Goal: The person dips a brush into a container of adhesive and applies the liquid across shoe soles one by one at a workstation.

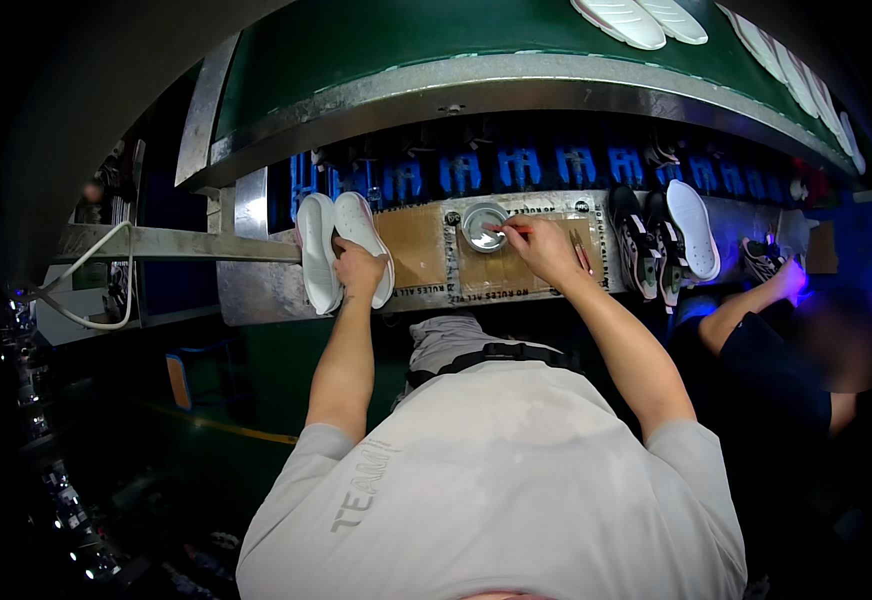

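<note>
My left hand (pixel 360 268) is closed on the near part of a white shoe sole (pixel 357 222) on the left of the bench. A second white sole (pixel 317 246) lies close beside it, to its left. In my right hand (pixel 548 246) is a slim red-handled brush (pixel 518 229), pinched between the fingers. Its tip reaches into a round metal cup (pixel 465 224) holding whitish liquid; the bristles are too small to make out. Just right of the cup, beneath my right wrist, thin stick-like tools (pixel 583 252) lie on the cardboard.
Brown cardboard (pixel 419 240) covers the bench (pixel 261 290). Two dark shoes (pixel 634 245) and a white sole (pixel 695 230) stand to the right. Beyond the bench runs a row of blue fixtures (pixel 518 166) under a green conveyor (pixel 406 35) carrying white soles (pixel 624 20). A co-worker's hand (pixel 787 281) touches another shoe (pixel 758 258).
</note>
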`<state>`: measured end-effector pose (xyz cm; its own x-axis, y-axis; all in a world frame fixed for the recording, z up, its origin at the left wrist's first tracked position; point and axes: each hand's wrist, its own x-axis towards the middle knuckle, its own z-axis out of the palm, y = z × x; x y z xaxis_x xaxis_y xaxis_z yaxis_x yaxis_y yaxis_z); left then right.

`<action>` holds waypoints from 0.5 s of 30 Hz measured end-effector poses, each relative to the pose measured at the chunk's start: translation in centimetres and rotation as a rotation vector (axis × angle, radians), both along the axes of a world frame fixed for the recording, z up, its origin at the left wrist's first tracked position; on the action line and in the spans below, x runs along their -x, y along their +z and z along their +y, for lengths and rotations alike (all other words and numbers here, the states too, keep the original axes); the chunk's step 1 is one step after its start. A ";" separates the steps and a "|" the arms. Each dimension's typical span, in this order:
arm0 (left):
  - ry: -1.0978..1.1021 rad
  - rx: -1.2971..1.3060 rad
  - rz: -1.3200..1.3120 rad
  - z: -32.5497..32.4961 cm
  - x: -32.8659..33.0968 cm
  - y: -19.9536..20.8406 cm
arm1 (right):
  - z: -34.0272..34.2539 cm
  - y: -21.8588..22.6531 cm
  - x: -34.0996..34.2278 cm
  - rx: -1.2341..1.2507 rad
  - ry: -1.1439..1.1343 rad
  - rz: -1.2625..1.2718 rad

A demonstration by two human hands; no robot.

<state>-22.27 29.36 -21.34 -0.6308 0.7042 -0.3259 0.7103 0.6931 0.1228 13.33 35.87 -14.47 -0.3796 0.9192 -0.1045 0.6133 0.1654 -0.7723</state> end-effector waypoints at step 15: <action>0.053 -0.353 -0.163 -7.2 -3.3 -6.1 | -1.2 -0.3 -1.0 -0.006 -0.127 0.273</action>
<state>-18.94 22.11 -27.46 -0.6293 0.7587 -0.1683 0.6261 0.6232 0.4686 14.31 34.63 -14.80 -0.2748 0.9615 -0.0090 0.3993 0.1056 -0.9107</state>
